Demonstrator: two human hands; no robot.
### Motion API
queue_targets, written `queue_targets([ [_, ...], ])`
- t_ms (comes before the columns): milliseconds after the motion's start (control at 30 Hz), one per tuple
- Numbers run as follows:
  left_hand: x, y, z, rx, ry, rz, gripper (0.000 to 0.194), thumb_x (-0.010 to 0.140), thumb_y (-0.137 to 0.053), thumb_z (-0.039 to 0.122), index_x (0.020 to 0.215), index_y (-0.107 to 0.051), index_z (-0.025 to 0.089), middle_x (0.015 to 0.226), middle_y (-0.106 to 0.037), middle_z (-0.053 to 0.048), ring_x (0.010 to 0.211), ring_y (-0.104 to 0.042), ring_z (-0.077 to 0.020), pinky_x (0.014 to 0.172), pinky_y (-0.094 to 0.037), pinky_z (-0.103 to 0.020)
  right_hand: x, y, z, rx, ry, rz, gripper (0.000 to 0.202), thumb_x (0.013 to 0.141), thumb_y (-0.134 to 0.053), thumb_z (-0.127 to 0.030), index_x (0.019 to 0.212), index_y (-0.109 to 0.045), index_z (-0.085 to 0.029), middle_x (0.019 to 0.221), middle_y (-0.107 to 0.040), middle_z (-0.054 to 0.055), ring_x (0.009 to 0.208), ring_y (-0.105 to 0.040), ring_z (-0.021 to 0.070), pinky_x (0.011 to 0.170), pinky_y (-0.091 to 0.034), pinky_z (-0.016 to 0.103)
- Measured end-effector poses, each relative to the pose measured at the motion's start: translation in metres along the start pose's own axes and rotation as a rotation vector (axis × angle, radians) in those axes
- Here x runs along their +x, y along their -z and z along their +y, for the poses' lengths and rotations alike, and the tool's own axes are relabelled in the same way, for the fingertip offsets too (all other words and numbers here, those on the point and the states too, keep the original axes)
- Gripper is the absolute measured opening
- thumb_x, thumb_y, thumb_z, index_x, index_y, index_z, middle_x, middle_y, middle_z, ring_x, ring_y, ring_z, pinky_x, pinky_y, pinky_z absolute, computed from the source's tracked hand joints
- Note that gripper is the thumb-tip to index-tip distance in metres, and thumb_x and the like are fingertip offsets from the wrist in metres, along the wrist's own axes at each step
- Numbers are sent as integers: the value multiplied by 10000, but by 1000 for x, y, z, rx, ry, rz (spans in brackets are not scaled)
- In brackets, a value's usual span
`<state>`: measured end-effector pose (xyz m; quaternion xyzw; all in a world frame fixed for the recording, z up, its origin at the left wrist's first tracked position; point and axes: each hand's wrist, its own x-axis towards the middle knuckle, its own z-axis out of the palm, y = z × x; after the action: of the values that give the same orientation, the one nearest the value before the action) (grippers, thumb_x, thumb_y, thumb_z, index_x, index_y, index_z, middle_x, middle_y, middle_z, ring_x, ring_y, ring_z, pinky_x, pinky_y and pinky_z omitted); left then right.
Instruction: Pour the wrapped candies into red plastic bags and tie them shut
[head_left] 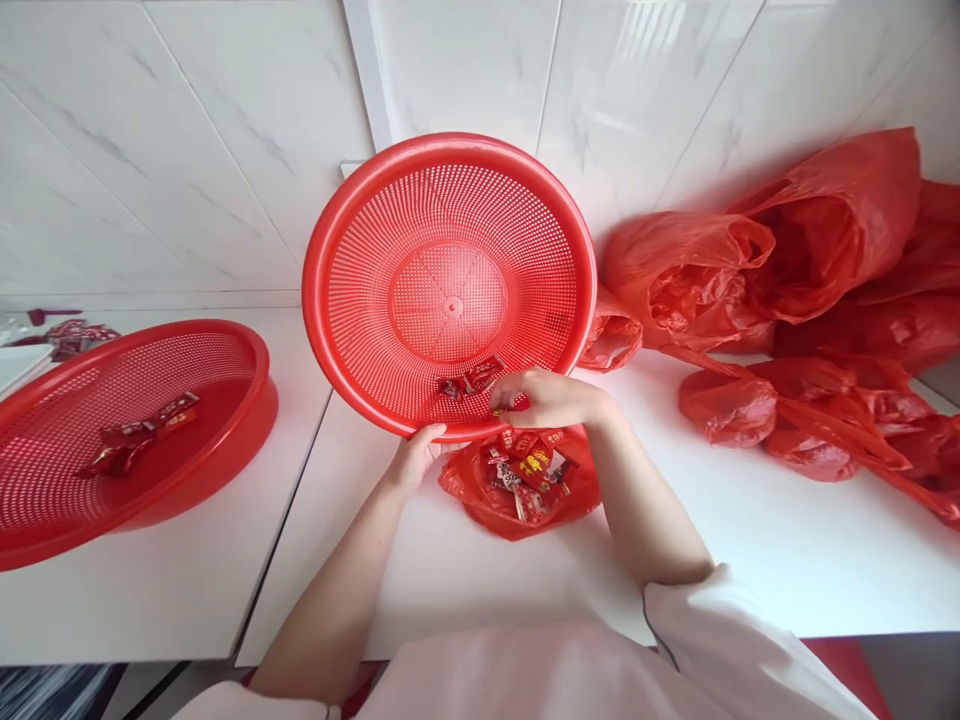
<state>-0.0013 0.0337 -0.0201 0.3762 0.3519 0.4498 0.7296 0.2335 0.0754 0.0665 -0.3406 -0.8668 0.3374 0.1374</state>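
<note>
A red plastic colander basket [450, 215] is tipped toward me, its perforated inside showing. My left hand [416, 455] grips its near rim, thumb over the edge. Inside the basket's lower side, my right hand [540, 398] has its fingers curled in a pinch around a small packet [519, 404], mostly hidden by the fingers. Right beside those fingertips, a few small red snack packets [469, 380] lie against the basket wall. Just below the rim sits an open red plastic bag [480, 505] holding several red, white and yellow snack packets [536, 470].
At left, a second red basket [232, 400] leans with several red packets [142, 435] inside. More packets [79, 335] lie behind it. Several red plastic bags [690, 270] crowd the right side by the tiled wall [465, 60]. A seam crosses the white tabletop [337, 580].
</note>
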Motion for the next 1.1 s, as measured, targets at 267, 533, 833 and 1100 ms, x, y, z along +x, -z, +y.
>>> queue_targets([
  [267, 1, 1, -2, -24, -19, -10, 323, 796, -592, 257, 1046, -703, 85, 1095, -699, -144, 1073, -631, -329, 950, -497, -484, 11, -8, 8, -71, -17, 374, 272, 908, -513, -309, 1110, -654, -194, 1099, -683, 68, 1010, -626, 196, 917, -451, 338],
  [533, -1, 2, -4, 4, 35, -16, 347, 785, -603, 281, 1042, -702, 71, 1063, -708, -155, 1055, -640, -336, 946, -498, -478, 26, -28, 25, -244, -66, 231, 300, 867, -555, -173, 1152, -637, -221, 1054, -700, 77, 929, -653, 201, 823, -464, 301],
  [833, 2, 3, -2, 3, -46, -20, 298, 798, -592, 252, 1024, -707, 96, 1105, -697, -134, 1098, -617, -321, 945, -499, -467, 4, 2, 14, -4, -34, 286, 211, 881, -549, -254, 993, -717, -194, 863, -716, 11, 753, -631, 157, 721, -456, 271],
  [1100, 1, 2, -2, 64, -33, -51, 319, 824, -560, 273, 1053, -703, 102, 1127, -689, -131, 1091, -620, -317, 933, -500, -457, -16, 19, 6, 150, -75, 55, 282, 840, -613, -367, 1075, -710, -247, 1017, -727, 2, 906, -667, 166, 813, -507, 272],
])
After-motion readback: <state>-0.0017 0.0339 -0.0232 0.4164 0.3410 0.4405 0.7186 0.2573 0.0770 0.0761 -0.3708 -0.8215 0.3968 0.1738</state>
